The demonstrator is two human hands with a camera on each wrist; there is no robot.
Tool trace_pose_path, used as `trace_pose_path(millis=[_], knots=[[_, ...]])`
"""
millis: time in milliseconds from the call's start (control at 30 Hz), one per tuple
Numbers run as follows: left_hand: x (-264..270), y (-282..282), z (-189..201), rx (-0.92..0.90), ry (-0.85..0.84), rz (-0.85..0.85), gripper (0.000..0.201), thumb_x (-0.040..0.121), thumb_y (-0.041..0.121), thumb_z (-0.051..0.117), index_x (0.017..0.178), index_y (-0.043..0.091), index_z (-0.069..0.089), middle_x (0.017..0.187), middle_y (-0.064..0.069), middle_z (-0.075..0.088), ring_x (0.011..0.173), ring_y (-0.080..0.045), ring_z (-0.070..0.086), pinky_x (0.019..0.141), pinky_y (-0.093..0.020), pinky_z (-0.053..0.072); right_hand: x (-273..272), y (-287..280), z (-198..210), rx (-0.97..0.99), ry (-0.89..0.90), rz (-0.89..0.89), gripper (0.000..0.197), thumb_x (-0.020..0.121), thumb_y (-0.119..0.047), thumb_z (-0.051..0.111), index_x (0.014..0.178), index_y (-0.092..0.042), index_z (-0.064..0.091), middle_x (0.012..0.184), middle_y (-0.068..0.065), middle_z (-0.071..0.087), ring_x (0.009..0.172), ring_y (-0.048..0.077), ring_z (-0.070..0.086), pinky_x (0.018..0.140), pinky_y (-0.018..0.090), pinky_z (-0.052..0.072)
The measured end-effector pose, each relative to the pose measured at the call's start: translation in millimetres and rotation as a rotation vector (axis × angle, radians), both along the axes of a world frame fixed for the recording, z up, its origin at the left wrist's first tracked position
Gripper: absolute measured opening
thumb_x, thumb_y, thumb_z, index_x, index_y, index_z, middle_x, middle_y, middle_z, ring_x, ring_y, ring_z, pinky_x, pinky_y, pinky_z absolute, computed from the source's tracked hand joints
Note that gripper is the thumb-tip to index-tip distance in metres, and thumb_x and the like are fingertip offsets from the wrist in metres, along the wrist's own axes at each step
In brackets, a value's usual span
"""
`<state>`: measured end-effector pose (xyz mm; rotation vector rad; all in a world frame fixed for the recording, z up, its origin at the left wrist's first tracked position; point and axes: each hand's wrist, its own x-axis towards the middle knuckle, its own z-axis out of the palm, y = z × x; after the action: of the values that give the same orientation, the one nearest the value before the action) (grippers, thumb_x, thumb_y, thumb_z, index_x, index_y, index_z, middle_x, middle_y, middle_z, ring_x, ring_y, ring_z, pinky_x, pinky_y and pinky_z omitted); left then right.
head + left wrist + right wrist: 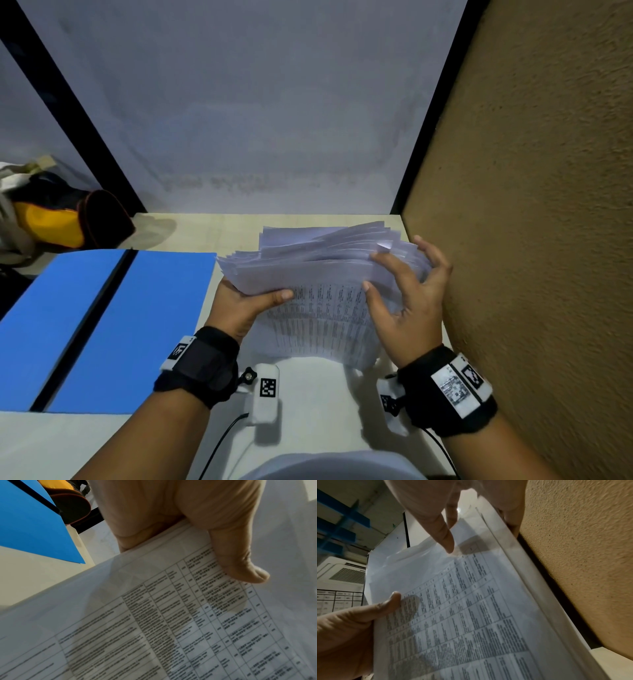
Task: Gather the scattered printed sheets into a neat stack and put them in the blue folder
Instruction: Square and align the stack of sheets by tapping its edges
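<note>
A thick, uneven stack of printed sheets (318,308) (154,628) (471,615) is held tilted above the table, its edges fanned out at the top. My left hand (253,301) (240,561) grips its left edge, thumb on the printed top page and fingers beneath. My right hand (407,284) (440,527) holds the right side, thumb and one finger on top and the other fingers curled round the right edge. The blue folder (137,325) (30,527) lies open flat at the left, with no sheets in it.
A pale table (308,394) carries the folder. A brown textured wall (548,205) stands close on the right, and a grey partition (257,102) closes the back. A black and yellow bag (61,219) sits at the far left beyond the folder.
</note>
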<state>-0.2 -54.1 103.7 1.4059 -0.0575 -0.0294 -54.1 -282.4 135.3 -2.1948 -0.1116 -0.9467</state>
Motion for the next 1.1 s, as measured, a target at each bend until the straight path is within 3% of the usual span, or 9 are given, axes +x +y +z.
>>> trace_pose_path(millis=[267, 433, 500, 600, 733, 800, 900, 967, 1100], knots=[[-0.7, -1.0, -2.5, -0.013, 0.013, 0.015, 0.065, 0.041, 0.022, 0.087, 0.102, 0.018, 0.067, 0.094, 0.004, 0.075, 0.090, -0.010, 0.070, 0.071, -0.018, 0.055, -1.0, 0.8, 1.0, -0.004, 0.002, -0.004, 0.047, 0.067, -0.006, 0.082, 0.110, -0.017, 0.065, 0.132, 0.008, 0.030, 0.129, -0.015, 0.018, 0.095, -0.005, 0.026], [-2.5, -1.8, -6.4, -0.010, 0.013, 0.021, 0.061, 0.046, 0.005, 0.090, 0.102, 0.015, 0.066, 0.092, 0.004, 0.075, 0.091, -0.013, 0.070, 0.070, -0.017, 0.054, -1.5, 0.4, 2.4, -0.031, 0.031, -0.019, 0.053, 0.069, -0.011, 0.081, 0.118, -0.014, 0.061, 0.132, 0.011, 0.031, 0.126, -0.017, 0.021, 0.092, -0.006, 0.027], [-2.5, -1.4, -6.5, -0.019, 0.018, 0.024, 0.065, 0.042, 0.016, 0.091, 0.102, 0.013, 0.066, 0.092, 0.003, 0.076, 0.090, -0.014, 0.070, 0.069, -0.017, 0.054, -1.5, 0.7, 4.0, 0.015, 0.030, -0.020, 0.043, 0.075, -0.016, 0.075, 0.115, -0.013, 0.060, 0.128, 0.009, 0.034, 0.122, -0.018, 0.025, 0.091, -0.006, 0.028], [-1.9, -1.1, -4.5, -0.022, 0.017, 0.027, 0.074, 0.033, 0.033, 0.092, 0.100, 0.015, 0.068, 0.092, 0.003, 0.075, 0.089, -0.012, 0.070, 0.070, -0.018, 0.054, -0.9, 1.0, 5.7, 0.116, 0.019, 0.001, 0.030, 0.088, -0.024, 0.058, 0.117, -0.025, 0.057, 0.124, -0.006, 0.032, 0.118, -0.012, 0.033, 0.090, -0.002, 0.033], [-1.8, -2.0, -2.5, -0.027, 0.009, 0.015, 0.062, 0.037, 0.027, 0.087, 0.096, 0.019, 0.068, 0.088, 0.005, 0.076, 0.086, -0.008, 0.070, 0.069, -0.017, 0.054, -0.2, 0.8, 3.4, 0.079, 0.021, -0.042, 0.026, 0.091, -0.024, 0.053, 0.116, -0.024, 0.061, 0.120, -0.010, 0.033, 0.115, -0.014, 0.035, 0.086, -0.002, 0.034], [-2.0, -2.5, -2.2, -0.024, 0.003, 0.018, 0.069, 0.032, 0.031, 0.091, 0.096, 0.019, 0.068, 0.089, 0.005, 0.076, 0.086, -0.009, 0.070, 0.069, -0.017, 0.054, 0.3, 0.7, 3.6, 0.111, 0.017, -0.057, 0.025, 0.091, -0.027, 0.051, 0.115, -0.021, 0.058, 0.117, -0.014, 0.032, 0.111, -0.014, 0.037, 0.084, -0.003, 0.034], [-2.2, -1.8, -1.8, -0.033, 0.012, 0.029, 0.078, 0.026, 0.044, 0.093, 0.096, 0.020, 0.069, 0.090, 0.004, 0.076, 0.087, -0.010, 0.070, 0.069, -0.018, 0.054, -1.2, 0.8, 3.4, 0.099, 0.032, -0.046, 0.032, 0.092, -0.030, 0.050, 0.124, -0.031, 0.051, 0.118, -0.010, 0.033, 0.109, -0.014, 0.038, 0.079, -0.002, 0.038], [-1.8, -1.6, -2.1, -0.025, 0.013, 0.028, 0.077, 0.028, 0.037, 0.093, 0.098, 0.018, 0.068, 0.091, 0.004, 0.076, 0.089, -0.011, 0.070, 0.069, -0.018, 0.054, -1.7, 0.5, 3.1, 0.038, 0.051, -0.083, 0.032, 0.092, -0.033, 0.050, 0.124, -0.037, 0.052, 0.122, -0.003, 0.037, 0.106, -0.013, 0.038, 0.074, -0.001, 0.038], [-0.9, -1.2, -0.4, -0.022, 0.016, 0.026, 0.066, 0.040, 0.028, 0.086, 0.102, 0.017, 0.067, 0.093, 0.003, 0.075, 0.092, -0.012, 0.070, 0.070, -0.017, 0.054, -0.6, 1.1, 3.8, 0.081, 0.016, -0.115, 0.021, 0.091, -0.022, 0.055, 0.109, -0.017, 0.064, 0.116, 0.008, 0.047, 0.102, -0.007, 0.043, 0.080, -0.003, 0.036]])
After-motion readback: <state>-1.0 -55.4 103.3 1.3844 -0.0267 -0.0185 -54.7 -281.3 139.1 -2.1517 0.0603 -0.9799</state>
